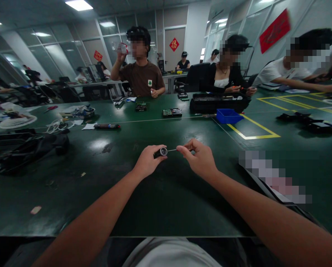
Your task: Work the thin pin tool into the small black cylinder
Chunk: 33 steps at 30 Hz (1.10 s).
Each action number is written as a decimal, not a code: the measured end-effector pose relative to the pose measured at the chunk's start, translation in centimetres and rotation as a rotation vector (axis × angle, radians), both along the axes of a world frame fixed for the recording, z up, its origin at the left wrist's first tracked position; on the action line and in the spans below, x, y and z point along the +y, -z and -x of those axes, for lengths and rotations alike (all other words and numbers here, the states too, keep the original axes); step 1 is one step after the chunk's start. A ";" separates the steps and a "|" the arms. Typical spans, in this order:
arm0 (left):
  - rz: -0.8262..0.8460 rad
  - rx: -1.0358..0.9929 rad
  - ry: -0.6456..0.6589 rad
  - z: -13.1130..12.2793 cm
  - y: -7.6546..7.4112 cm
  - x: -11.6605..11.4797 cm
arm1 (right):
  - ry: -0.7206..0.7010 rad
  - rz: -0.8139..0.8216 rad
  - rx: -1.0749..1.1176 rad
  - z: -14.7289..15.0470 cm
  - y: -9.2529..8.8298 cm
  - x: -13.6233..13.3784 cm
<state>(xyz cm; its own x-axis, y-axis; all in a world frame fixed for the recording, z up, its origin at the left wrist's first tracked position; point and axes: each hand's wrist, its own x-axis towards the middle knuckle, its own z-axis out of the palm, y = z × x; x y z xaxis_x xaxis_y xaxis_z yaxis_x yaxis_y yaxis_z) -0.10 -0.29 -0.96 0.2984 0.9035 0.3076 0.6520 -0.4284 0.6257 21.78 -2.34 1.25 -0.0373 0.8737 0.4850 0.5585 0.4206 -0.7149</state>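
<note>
My left hand (pixel 147 162) is closed around a small dark cylindrical part (pixel 163 151). Its round end has a silver rim and faces me and slightly right. Between thumb and fingers, my right hand (pixel 201 158) grips a thin metal-shafted tool (pixel 171 150); its handle is mostly hidden by the hand. The shaft points left, with its tip at or very near the rim of the cylinder. Whether the tip is inside cannot be made out. Both hands are held above the green table (pixel 166 207), in front of my body.
A blue bin (pixel 229 116) and a long black casing (pixel 218 102) stand at the back right. Circuit boards (pixel 171 112) lie farther off. Black parts (pixel 35 148) are at left, a blurred-out sheet (pixel 274 178) at right. Co-workers sit across; one person (pixel 142 79) raises a bottle.
</note>
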 end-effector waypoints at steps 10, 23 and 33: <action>-0.028 0.027 0.008 0.1 0.2 0.2 | -0.193 0.012 -0.057 0.0 -0.3 -0.4; -0.025 0.041 -0.002 0.3 0.0 0.3 | -0.253 0.071 0.030 0.0 0.4 0.0; -0.030 0.039 0.013 0.5 0.2 0.4 | -0.284 0.056 0.032 0.0 0.4 -0.3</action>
<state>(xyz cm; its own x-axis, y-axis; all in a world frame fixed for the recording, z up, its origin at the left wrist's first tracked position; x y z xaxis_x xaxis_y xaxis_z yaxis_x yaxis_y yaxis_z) -0.63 0.13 -1.18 0.3226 0.8900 0.3222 0.6694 -0.4552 0.5871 21.75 -2.67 0.90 -0.2696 0.8561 0.4409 0.4011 0.5161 -0.7569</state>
